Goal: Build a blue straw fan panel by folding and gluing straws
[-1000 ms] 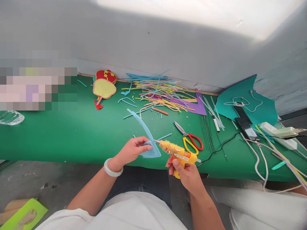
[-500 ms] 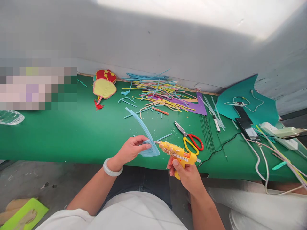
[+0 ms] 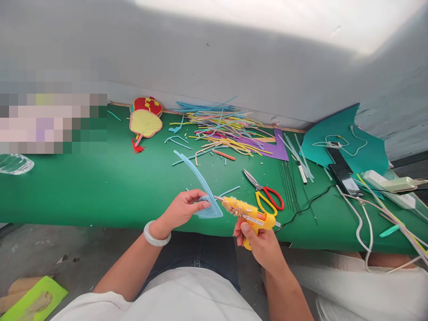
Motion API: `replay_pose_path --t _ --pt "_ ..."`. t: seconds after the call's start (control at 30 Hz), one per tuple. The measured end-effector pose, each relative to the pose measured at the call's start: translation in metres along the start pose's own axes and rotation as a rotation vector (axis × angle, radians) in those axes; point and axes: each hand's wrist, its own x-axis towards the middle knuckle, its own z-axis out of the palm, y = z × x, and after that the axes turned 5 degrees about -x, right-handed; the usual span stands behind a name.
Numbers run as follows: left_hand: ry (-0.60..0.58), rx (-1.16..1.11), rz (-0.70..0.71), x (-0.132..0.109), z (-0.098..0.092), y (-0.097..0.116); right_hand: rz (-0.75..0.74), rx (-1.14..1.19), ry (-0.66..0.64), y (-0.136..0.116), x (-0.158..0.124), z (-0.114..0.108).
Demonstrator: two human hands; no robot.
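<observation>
While the left hand [image 3: 182, 208] is pinching the folded blue strip piece [image 3: 199, 176] between thumb and fingers, near the table's front edge, the right hand [image 3: 261, 243] is wrapping its fingers around the handle of a yellow glue gun [image 3: 245, 210]. We are seeing the nozzle [image 3: 218, 198] pointing left at the strips, at or just beside their edge; contact we are not able to confirm, nor whether the trigger is being squeezed.

Risks we are noting: the left fingertips are sitting close to the nozzle, so a slip of the gun could burn them, if it is hot. Too hard a squeeze could blob the glue; a loosening pinch could let the strips splay out of line. Fluff and bits are clinging to the barrel and could drop into the work.

Underneath, a green table [image 3: 100, 191] is running along a pale wall [image 3: 200, 58]. Scissors [image 3: 259, 189] are lying open beyond the gun, a heap of coloured strips [image 3: 220, 120] is spreading farther back, and two fan shapes [image 3: 146, 123] are resting leftward. Rightward, a black cord [image 3: 309, 206] is trailing toward a white power strip [image 3: 388, 189]. Below, we are glimpsing grey floor [image 3: 90, 263].
</observation>
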Motion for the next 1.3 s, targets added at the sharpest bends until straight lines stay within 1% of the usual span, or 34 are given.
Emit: replay_pose_path --t 0.2,0.47,0.87,1.1,1.3 --pt "0.002 0.021 0.005 -0.0001 -0.0012 -0.0008 0.0 0.021 0.005 -0.0008 0.0005 0.0021" --pt "0.019 -0.029 0.024 0.0 0.0009 0.0032 0.015 -0.053 0.009 0.0022 -0.0012 0.0001" --pt "0.076 -0.071 0.049 -0.0015 0.0018 0.0069 0.032 -0.038 0.017 -0.0008 -0.0027 0.0008" --pt "0.094 -0.103 0.067 -0.0023 -0.0017 0.0051 0.033 -0.056 0.038 -0.0042 -0.0043 0.0012" --pt "0.139 -0.071 0.093 -0.0014 -0.0036 0.0047 0.028 -0.058 0.041 -0.0054 -0.0051 0.0007"
